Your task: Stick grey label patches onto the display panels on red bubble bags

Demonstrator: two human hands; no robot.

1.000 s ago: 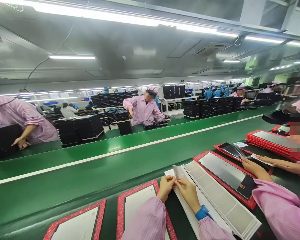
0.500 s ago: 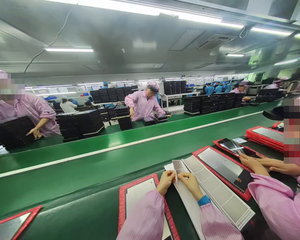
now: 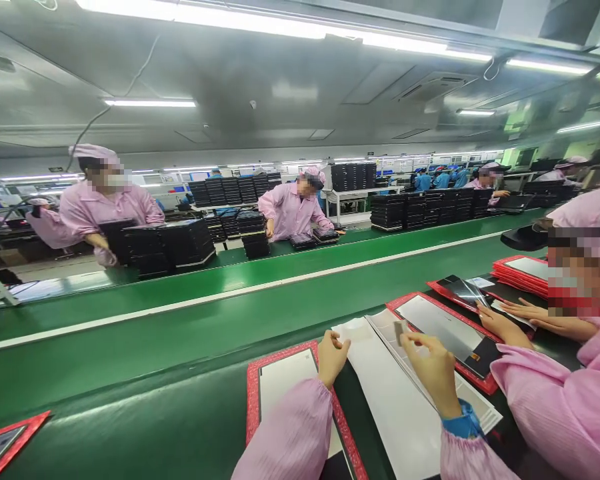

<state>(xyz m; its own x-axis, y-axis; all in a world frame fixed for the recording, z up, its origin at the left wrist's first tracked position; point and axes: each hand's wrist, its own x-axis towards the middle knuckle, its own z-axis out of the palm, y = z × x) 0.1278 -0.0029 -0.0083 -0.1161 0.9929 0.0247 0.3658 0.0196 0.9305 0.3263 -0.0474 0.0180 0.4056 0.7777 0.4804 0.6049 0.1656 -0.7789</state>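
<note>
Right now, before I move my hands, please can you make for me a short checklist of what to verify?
1. Right hand grips the small grey label firmly: cannot tell.
2. Left hand holds nothing: ok.
3. White strip lies flat: ok.
4. Co-worker's nearer hand stays apart from the strip: ok.
5. Left sleeve is clear of the red-framed tray: not ok, it covers part of it.
6. Grey panel is clean: cannot tell.

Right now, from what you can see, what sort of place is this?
Probably an electronics assembly factory: a long green conveyor belt, stacks of black flat panels, and workers in pink smocks.
</note>
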